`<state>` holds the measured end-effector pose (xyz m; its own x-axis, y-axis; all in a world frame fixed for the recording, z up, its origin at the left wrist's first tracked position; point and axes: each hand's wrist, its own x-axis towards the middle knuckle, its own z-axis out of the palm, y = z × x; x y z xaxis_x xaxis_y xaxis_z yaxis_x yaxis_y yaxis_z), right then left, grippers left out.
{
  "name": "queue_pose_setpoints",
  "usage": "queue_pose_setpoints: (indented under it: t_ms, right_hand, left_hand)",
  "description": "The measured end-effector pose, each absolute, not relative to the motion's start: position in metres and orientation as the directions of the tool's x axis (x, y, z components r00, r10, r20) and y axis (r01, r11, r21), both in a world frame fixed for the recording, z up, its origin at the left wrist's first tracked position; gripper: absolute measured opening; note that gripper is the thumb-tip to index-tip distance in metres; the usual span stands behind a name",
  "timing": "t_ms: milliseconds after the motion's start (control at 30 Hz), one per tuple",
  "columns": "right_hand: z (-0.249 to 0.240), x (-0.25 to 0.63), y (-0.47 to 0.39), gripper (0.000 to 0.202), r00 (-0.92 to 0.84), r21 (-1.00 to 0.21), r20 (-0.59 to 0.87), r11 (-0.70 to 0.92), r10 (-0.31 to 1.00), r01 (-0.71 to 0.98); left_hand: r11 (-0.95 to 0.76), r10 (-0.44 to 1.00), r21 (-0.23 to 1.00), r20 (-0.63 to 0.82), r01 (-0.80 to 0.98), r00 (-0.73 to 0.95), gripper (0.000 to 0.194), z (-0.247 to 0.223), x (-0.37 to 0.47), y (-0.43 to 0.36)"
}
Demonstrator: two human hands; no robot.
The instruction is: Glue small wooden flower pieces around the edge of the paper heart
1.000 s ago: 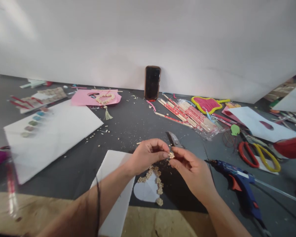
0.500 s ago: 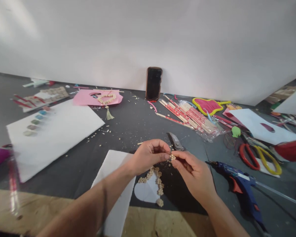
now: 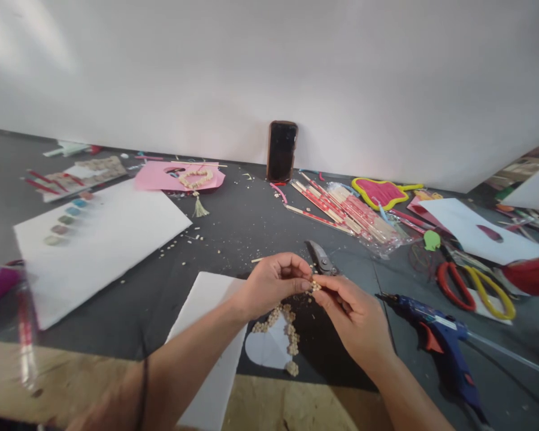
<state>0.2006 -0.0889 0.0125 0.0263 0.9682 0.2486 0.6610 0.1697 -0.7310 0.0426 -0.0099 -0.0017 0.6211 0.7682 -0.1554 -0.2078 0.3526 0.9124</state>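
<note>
A small cluster of pale wooden pieces (image 3: 315, 287) is pinched between my two hands, over the dark table. My left hand (image 3: 278, 282) holds its left side with thumb and fingers. From the right, my right hand (image 3: 353, 311) grips the same cluster between thumb and forefinger. Below them lies a white heart-shaped paper (image 3: 267, 347), with similar small clusters (image 3: 291, 338) lining part of its edge. A white sheet (image 3: 206, 353) lies partly under my left forearm. Just behind my hands rest the pruning shears (image 3: 322, 258).
A blue glue gun (image 3: 444, 335) and red- and yellow-handled scissors (image 3: 456, 287) lie at the right. A phone (image 3: 282, 151) leans on the back wall, near bundled sticks (image 3: 336, 209). At the left are a large white board (image 3: 103, 245) and pink paper (image 3: 155, 175).
The view has shifted very slightly. Both hands keep nearly the same pose around the small cluster, and nothing on the table has visibly moved.
</note>
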Motion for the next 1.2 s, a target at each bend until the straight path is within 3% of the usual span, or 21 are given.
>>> queue_pose_setpoints:
  t_ms: [233,633,800,1033,1200]
  right_hand:
    - [0.009,0.203,-0.09,0.015,0.052,-0.667,0.372,0.228,0.927,0.709]
    - [0.01,0.2,-0.088,0.012,0.001,-0.586,0.462,0.304,0.887,0.751]
    - [0.012,0.203,-0.09,0.016,-0.018,-0.665,0.407,0.31,0.913,0.68]
    - [0.016,0.2,-0.092,0.012,0.089,-0.808,0.268,0.174,0.959,0.563]
    - [0.015,0.198,-0.091,0.011,0.128,-0.826,0.255,0.147,0.958,0.544]
  left_hand:
    - [0.376,0.751,0.892,-0.135,-0.25,0.647,0.026,-0.006,0.043,-0.01]
    - [0.398,0.69,0.908,-0.203,-0.13,0.694,0.029,0.001,0.041,-0.011]
    - [0.338,0.704,0.93,-0.151,-0.141,0.694,0.021,0.003,0.039,-0.01]
    - [0.221,0.756,0.975,-0.148,-0.036,0.637,0.016,0.005,0.04,-0.012]
    - [0.212,0.753,0.975,-0.125,-0.059,0.646,0.014,0.003,0.041,-0.013]
